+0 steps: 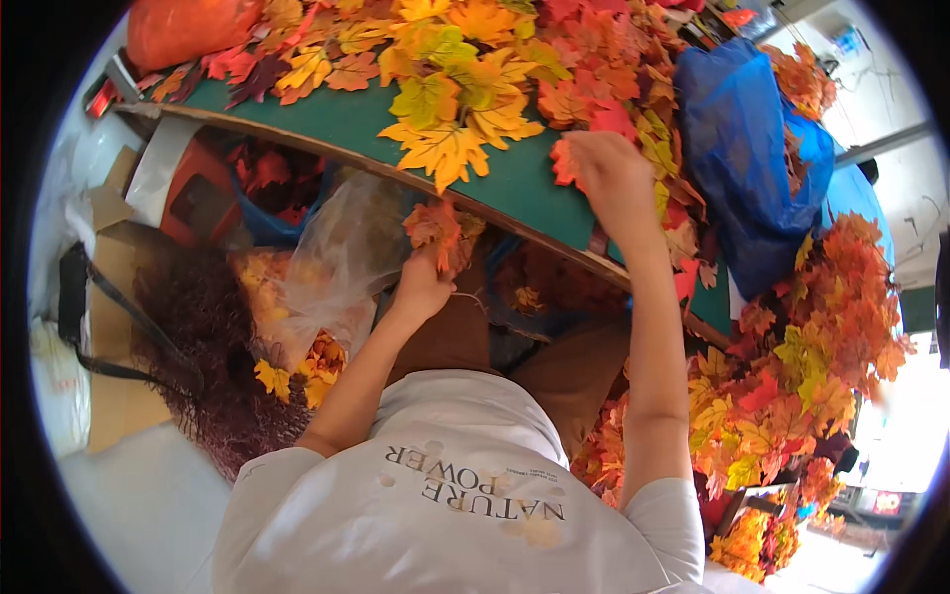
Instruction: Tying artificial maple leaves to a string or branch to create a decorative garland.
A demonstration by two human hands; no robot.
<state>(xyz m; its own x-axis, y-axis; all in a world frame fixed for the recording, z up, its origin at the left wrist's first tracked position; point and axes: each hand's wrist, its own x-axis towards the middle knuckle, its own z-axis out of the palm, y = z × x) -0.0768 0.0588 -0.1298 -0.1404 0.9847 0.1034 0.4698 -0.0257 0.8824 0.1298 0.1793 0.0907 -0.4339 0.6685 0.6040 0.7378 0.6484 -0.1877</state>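
Note:
My left hand (424, 285) is closed on a small bunch of orange artificial maple leaves (433, 226), held just off the near edge of the green-topped table (336, 129). Over the table, my right hand (612, 173) has its fingers bent together on a red artificial maple leaf (565, 162); part of that leaf is hidden by the fingers. Between the hands, large yellow maple leaves (445, 148) hang toward the table edge. More red and orange leaves (594, 84) are heaped just beyond my right hand.
A blue plastic bag (742, 148) stands at the table's right. Long garlands of orange leaves (792, 376) hang beside it. Under the table are clear plastic bags (341, 257) of leaves and a dark purple tangle of stems (203, 346). An orange bag (188, 30) lies far left.

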